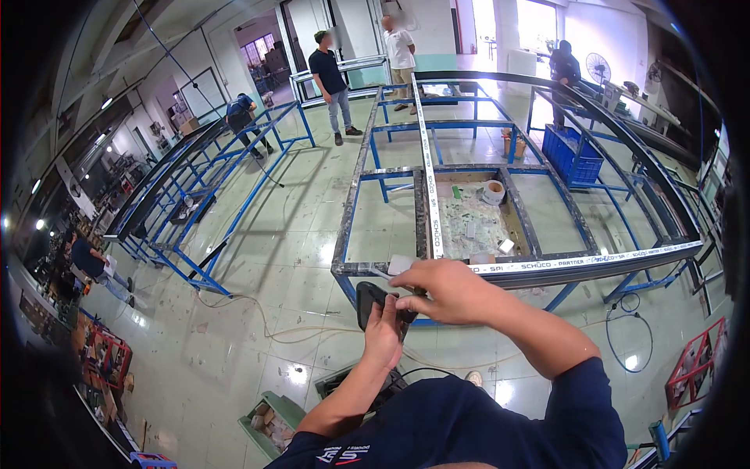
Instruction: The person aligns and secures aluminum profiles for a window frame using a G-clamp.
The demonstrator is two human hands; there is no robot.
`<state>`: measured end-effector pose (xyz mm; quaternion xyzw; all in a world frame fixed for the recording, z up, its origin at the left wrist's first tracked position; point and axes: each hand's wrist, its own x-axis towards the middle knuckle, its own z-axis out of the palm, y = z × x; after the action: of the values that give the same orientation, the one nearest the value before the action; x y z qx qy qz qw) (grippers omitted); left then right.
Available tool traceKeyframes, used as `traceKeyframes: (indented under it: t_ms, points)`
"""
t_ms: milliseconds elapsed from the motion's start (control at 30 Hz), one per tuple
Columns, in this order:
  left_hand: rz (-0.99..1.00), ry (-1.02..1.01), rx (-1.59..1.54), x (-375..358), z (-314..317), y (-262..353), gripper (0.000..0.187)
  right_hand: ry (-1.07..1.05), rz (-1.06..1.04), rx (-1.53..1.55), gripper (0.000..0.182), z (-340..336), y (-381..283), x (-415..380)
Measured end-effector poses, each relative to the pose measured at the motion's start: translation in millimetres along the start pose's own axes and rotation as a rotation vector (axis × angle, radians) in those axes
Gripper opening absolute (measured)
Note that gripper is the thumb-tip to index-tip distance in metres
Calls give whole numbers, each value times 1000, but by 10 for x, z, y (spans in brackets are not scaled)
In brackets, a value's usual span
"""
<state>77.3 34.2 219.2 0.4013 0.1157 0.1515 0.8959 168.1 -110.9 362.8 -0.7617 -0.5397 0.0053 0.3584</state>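
Observation:
Near the front edge of a blue metal frame table (341,242), my left hand (383,338) is wrapped round a black object (367,303), too small to name for certain. Just above and to the right, my right hand (445,291) is closed, its fingers against the top of the same black object. A thin light-coloured piece sticks out to the left from my right fingers. What else they grip is hidden. Behind my hands, a long dark profile with white printed tape (539,266) lies along the table's front edge, and another taped strip (427,156) runs away from me.
A tape roll (493,192) sits on the table's lower board. A blue crate (573,155) stands at the right, a green box (269,422) by my feet. Hoses (269,332) cross the floor. Several people stand or bend farther off, including a person in a white shirt (399,48).

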Motion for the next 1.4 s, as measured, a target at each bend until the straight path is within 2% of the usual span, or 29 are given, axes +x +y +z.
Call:
traceKeyframes:
  t_ms: [33, 100, 167, 200, 267, 367, 433, 500, 533, 667, 733, 767, 833, 867, 967, 1033, 1100, 1133, 1167, 1233, 1267, 1400]
  points:
    - [8, -15, 2, -13, 6, 2, 26, -51, -135, -145, 31, 55, 38, 17]
    - [2, -26, -23, -12, -23, 4, 26, -140, -137, -208, 27, 94, 34, 42]
    - [2, -35, -48, 6, -107, -2, 26, 64, -215, 4, 24, 149, -11, 60]
    - [0, -44, -51, 16, -172, -8, 27, 62, -218, 3, 24, 145, -3, 61]
    - [0, -48, -57, 27, -252, -32, 27, -68, 189, 222, 30, 138, 31, 39]
    - [34, -36, -65, 19, -229, -16, 28, -11, 148, 166, 39, 428, 182, -9]
    - [1, -19, -94, -20, -199, 23, 29, 0, 214, 238, 39, 610, 241, -28]
    - [7, -31, -107, -19, -169, 65, 29, 141, 363, 578, 36, 712, 238, -52]
    - [10, -43, -119, -12, -162, 79, 30, 179, 411, 655, 33, 712, 194, -50]
    - [1, -122, -122, 17, -218, 97, 27, 242, 305, 591, 27, 789, 330, -82]
    - [-19, -113, -56, -24, -138, 191, 29, 165, 37, 638, 25, 737, 416, -74]
    - [-19, -116, -56, -30, -136, 213, 29, 167, 36, 636, 25, 723, 403, -83]
    - [57, -309, 55, -44, -161, 250, 45, 149, 92, 797, 25, 679, 330, -104]
    - [-16, -347, 65, 11, -353, 159, 60, 205, 100, 756, 25, 704, 321, -131]
    - [-40, -359, 73, -11, -328, 143, 66, 207, 89, 589, 26, 750, 383, -196]
    - [-8, -356, 121, -38, -253, 165, 66, 179, 132, 633, 26, 688, 387, -209]
    - [24, -355, 170, -37, -172, 181, 67, 47, 137, 910, 25, 612, 399, -195]
    - [66, -350, 208, -41, -141, 178, 64, 61, 185, 966, 26, 566, 337, -197]
    - [109, -344, 247, -51, -126, 170, 62, 62, 188, 970, 26, 582, 332, -212]
    - [120, -317, 307, -33, -156, 126, 60, 161, 119, 685, 26, 610, 334, -234]
    - [134, -290, 366, -28, -164, 109, 58, 185, 146, 644, 28, 648, 354, -243]
    - [176, -311, 350, -49, -108, 163, 58, 170, 138, 838, 30, 628, 377, -221]
